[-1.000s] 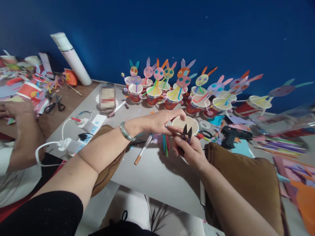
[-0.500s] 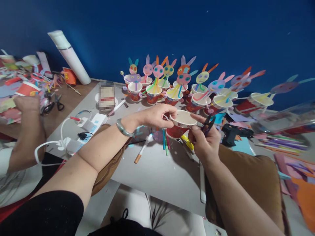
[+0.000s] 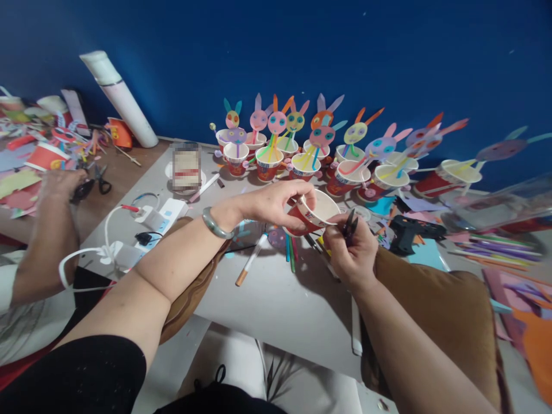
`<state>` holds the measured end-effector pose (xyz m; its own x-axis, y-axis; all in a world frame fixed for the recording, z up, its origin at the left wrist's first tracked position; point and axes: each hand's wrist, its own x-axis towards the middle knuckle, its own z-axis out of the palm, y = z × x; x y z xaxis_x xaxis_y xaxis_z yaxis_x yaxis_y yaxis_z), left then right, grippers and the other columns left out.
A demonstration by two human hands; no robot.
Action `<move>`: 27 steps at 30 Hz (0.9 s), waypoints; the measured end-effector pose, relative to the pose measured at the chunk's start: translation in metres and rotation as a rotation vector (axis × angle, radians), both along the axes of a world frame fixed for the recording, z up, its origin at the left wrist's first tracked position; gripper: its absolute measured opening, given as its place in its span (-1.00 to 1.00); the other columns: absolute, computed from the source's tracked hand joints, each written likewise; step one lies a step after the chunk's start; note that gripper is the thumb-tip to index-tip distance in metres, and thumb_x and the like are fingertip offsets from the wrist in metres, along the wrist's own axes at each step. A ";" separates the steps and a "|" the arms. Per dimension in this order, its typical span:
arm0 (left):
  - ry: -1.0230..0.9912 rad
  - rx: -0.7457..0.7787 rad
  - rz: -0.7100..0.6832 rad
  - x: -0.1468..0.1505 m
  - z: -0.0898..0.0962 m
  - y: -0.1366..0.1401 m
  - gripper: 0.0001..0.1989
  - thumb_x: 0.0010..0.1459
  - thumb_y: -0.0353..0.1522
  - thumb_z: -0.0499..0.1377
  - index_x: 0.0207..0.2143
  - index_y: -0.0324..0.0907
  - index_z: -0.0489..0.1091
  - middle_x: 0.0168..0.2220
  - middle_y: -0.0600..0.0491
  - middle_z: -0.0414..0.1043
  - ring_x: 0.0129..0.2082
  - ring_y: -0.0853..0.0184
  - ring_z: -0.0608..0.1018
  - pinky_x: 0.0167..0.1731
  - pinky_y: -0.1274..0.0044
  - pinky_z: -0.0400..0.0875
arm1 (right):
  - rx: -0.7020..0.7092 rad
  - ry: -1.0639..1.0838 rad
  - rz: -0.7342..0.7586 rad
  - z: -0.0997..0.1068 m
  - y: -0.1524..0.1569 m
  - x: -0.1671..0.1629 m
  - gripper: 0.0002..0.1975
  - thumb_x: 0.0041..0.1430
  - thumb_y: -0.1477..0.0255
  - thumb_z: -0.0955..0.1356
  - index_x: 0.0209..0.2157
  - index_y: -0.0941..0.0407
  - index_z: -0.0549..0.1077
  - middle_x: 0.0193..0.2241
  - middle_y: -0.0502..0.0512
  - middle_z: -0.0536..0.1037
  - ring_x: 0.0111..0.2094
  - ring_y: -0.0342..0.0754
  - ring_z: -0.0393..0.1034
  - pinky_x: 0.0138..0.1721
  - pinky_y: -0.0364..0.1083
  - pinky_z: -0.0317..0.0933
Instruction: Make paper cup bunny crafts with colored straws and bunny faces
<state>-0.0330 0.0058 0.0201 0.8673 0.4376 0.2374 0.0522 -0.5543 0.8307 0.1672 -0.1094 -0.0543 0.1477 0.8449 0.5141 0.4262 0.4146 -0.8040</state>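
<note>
And there's the deep blue wall (image 3: 194,46), filling the whole top of my feed, a few pale flecks dotted across it! Below it I've got a grey tabletop (image 3: 259,310), and over to the left that gives way to a brown tabletop (image 3: 125,179), wood-look from here. Big brown cushion (image 3: 435,316) at the right; a second cushion (image 3: 192,296) at the left, partly hidden from me. Light's soft, laying blurred shadows over the grey, and the blue darkens toward my upper right.
</note>
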 end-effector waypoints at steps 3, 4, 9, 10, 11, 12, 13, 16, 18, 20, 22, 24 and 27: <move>0.011 0.064 -0.002 -0.001 -0.002 0.002 -0.75 -0.05 -0.36 0.37 -0.29 -0.20 0.43 -0.15 -0.03 0.45 -0.11 0.24 0.52 -0.04 0.40 0.41 | -0.013 0.076 0.028 0.002 0.002 -0.002 -0.85 0.34 0.26 0.34 -0.23 0.03 0.41 -0.60 -0.10 0.30 -0.63 -0.15 0.16 -0.59 -0.10 0.08; 0.019 0.080 0.003 -0.001 -0.002 0.002 -0.77 -0.03 -0.36 0.37 -0.30 -0.21 0.45 -0.09 -0.08 0.46 -0.04 0.20 0.52 0.01 0.37 0.41 | -0.018 0.103 0.038 0.003 0.002 -0.003 -0.84 0.34 0.24 0.33 -0.22 0.03 0.41 -0.62 -0.11 0.29 -0.65 -0.16 0.14 -0.61 -0.10 0.07; 0.055 0.102 -0.003 -0.004 -0.004 0.004 -0.87 0.09 -0.33 0.31 -0.36 -0.22 0.50 0.26 -0.21 0.32 0.25 0.06 0.44 0.18 0.28 0.37 | -0.047 0.171 0.051 0.008 0.002 -0.008 -0.81 0.33 0.21 0.34 -0.22 0.04 0.41 -0.65 -0.15 0.26 -0.67 -0.17 0.11 -0.64 -0.12 0.01; 0.056 0.112 -0.010 -0.004 -0.004 0.005 -0.88 0.10 -0.34 0.31 -0.37 -0.22 0.51 0.26 -0.20 0.32 0.27 0.06 0.43 0.21 0.28 0.35 | -0.048 0.168 0.050 0.008 0.002 -0.008 -0.81 0.33 0.21 0.34 -0.22 0.04 0.41 -0.65 -0.14 0.26 -0.67 -0.17 0.11 -0.63 -0.12 0.01; 0.055 0.123 -0.012 -0.004 -0.004 0.005 -0.89 0.09 -0.35 0.31 -0.37 -0.22 0.51 0.26 -0.20 0.34 0.28 0.07 0.42 0.23 0.28 0.34 | -0.045 0.157 0.049 0.008 0.001 -0.008 -0.80 0.33 0.21 0.33 -0.22 0.05 0.41 -0.64 -0.13 0.27 -0.67 -0.17 0.12 -0.63 -0.11 0.02; 0.054 0.132 -0.011 -0.004 -0.004 0.005 -0.91 0.09 -0.36 0.31 -0.38 -0.22 0.51 0.25 -0.19 0.35 0.28 0.07 0.43 0.23 0.29 0.34 | -0.039 0.139 0.042 0.007 0.001 -0.007 -0.80 0.34 0.21 0.33 -0.22 0.05 0.41 -0.62 -0.12 0.28 -0.66 -0.16 0.13 -0.62 -0.11 0.04; 0.055 0.139 -0.011 -0.004 -0.004 0.005 -0.92 0.08 -0.38 0.31 -0.38 -0.22 0.52 0.25 -0.19 0.35 0.27 0.07 0.44 0.23 0.29 0.34 | -0.032 0.115 0.028 0.006 0.000 -0.007 -0.80 0.34 0.21 0.33 -0.21 0.05 0.42 -0.60 -0.10 0.30 -0.64 -0.16 0.14 -0.61 -0.10 0.05; 0.062 0.152 -0.007 -0.003 -0.003 0.004 -0.93 0.04 -0.41 0.31 -0.37 -0.21 0.52 0.24 -0.18 0.36 0.25 0.07 0.46 0.24 0.28 0.34 | -0.022 0.024 -0.032 0.003 -0.002 -0.006 -0.82 0.32 0.24 0.35 -0.21 0.05 0.44 -0.55 -0.07 0.35 -0.61 -0.16 0.17 -0.57 -0.10 0.08; 0.072 0.156 0.002 -0.003 -0.003 0.003 -0.90 0.01 -0.41 0.32 -0.35 -0.21 0.53 0.22 -0.16 0.38 0.25 0.07 0.46 0.24 0.29 0.34 | -0.018 -0.025 -0.052 0.003 -0.003 -0.006 -0.85 0.31 0.28 0.35 -0.21 0.06 0.45 -0.57 -0.09 0.34 -0.61 -0.17 0.15 -0.56 -0.11 0.07; 0.086 0.154 0.013 -0.003 -0.002 0.003 -0.85 0.00 -0.38 0.35 -0.32 -0.21 0.53 0.20 -0.16 0.39 0.24 0.08 0.47 0.23 0.31 0.35 | -0.013 -0.057 -0.059 0.004 -0.003 -0.007 -0.87 0.29 0.31 0.35 -0.22 0.07 0.45 -0.59 -0.11 0.32 -0.62 -0.18 0.13 -0.56 -0.12 0.05; 0.098 0.150 0.019 -0.002 -0.002 0.003 -0.81 0.01 -0.34 0.36 -0.29 -0.20 0.53 0.18 -0.16 0.40 0.24 0.09 0.46 0.21 0.32 0.37 | -0.007 -0.073 -0.067 0.006 -0.003 -0.007 -0.88 0.28 0.33 0.35 -0.22 0.07 0.44 -0.59 -0.11 0.32 -0.62 -0.18 0.14 -0.55 -0.12 0.06; 0.104 0.149 0.022 -0.002 -0.002 0.002 -0.79 0.02 -0.33 0.36 -0.27 -0.20 0.54 0.18 -0.15 0.41 0.24 0.09 0.46 0.21 0.30 0.37 | -0.006 -0.079 -0.075 0.007 -0.003 -0.008 -0.89 0.27 0.33 0.35 -0.23 0.07 0.44 -0.59 -0.11 0.33 -0.61 -0.18 0.15 -0.54 -0.11 0.08; 0.113 0.162 0.023 -0.002 -0.002 0.003 -0.83 0.03 -0.33 0.36 -0.30 -0.19 0.55 0.20 -0.15 0.40 0.21 0.09 0.48 0.22 0.30 0.36 | -0.016 -0.078 -0.087 0.008 -0.003 -0.007 -0.88 0.27 0.32 0.35 -0.24 0.06 0.44 -0.58 -0.09 0.34 -0.61 -0.17 0.16 -0.54 -0.10 0.09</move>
